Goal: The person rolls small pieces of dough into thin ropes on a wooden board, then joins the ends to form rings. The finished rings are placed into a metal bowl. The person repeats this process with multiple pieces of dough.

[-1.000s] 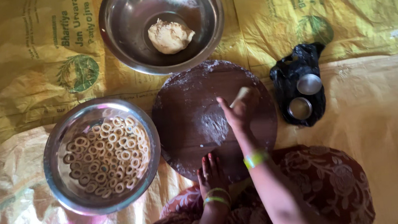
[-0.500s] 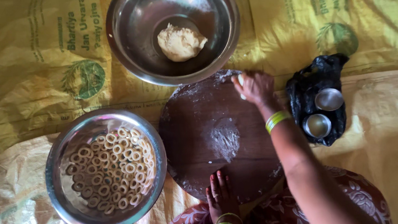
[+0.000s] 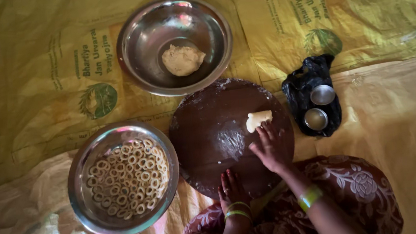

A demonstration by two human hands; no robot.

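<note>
A round dark wooden board (image 3: 214, 131), dusted with flour, lies in front of me. A small pale piece of dough (image 3: 258, 120) rests on its right part. My right hand (image 3: 270, 146) is flat on the board, fingertips touching the near side of that dough piece. At the board's near edge my left hand (image 3: 232, 187) rests with fingers spread, holding nothing. A steel bowl (image 3: 134, 53) beyond the board holds a lump of dough (image 3: 183, 59). Left of the board, another steel bowl (image 3: 82, 193) is filled with several small dough rings (image 3: 128, 176).
Yellow printed sacks (image 3: 40, 86) cover the floor. A black plastic bag (image 3: 310, 85) to the right of the board carries two small steel cups (image 3: 322, 94). My patterned maroon clothing (image 3: 355, 189) fills the bottom right.
My right hand came back from the board's far edge near the dough bowl to the board's right side, and a small dough piece now lies on the board. The left hand stayed put.
</note>
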